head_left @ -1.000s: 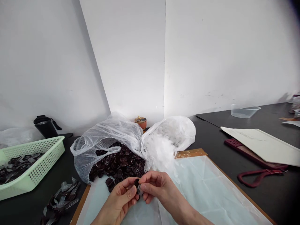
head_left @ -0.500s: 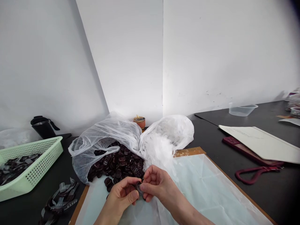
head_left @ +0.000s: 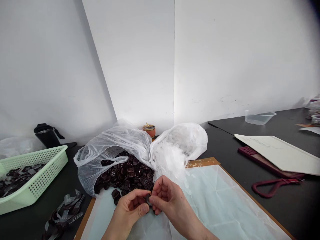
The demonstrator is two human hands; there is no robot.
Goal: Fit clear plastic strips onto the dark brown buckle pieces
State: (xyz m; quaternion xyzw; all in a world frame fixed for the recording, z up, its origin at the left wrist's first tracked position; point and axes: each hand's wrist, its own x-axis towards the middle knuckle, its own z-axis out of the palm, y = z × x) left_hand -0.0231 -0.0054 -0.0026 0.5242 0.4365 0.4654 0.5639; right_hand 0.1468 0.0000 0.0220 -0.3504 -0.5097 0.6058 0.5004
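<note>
My left hand (head_left: 128,210) and my right hand (head_left: 172,201) meet over the pale blue sheet (head_left: 215,200), fingertips nearly touching. Between them is a small dark plastic piece (head_left: 148,200), pinched from both sides and mostly covered by the fingers; its exact shape does not show. Just beyond, a heap of glossy dark-brown plastic pieces (head_left: 130,175) spills from a clear plastic bag (head_left: 100,146). To its right, translucent strips (head_left: 168,156) come out of a second plastic bag (head_left: 196,140).
At left stands a green basket (head_left: 37,186) of dark and clear pieces, with a loose pile of similar pieces (head_left: 63,213) nearby. A black tumbler (head_left: 47,136) is behind. Rightward lie a notebook (head_left: 272,150), a maroon-handled tool (head_left: 270,190) and a clear tub (head_left: 260,118).
Both hands stay together at nearly the same spot, with slight finger and right forearm movement around the small piece. The camera view has shifted slightly.
</note>
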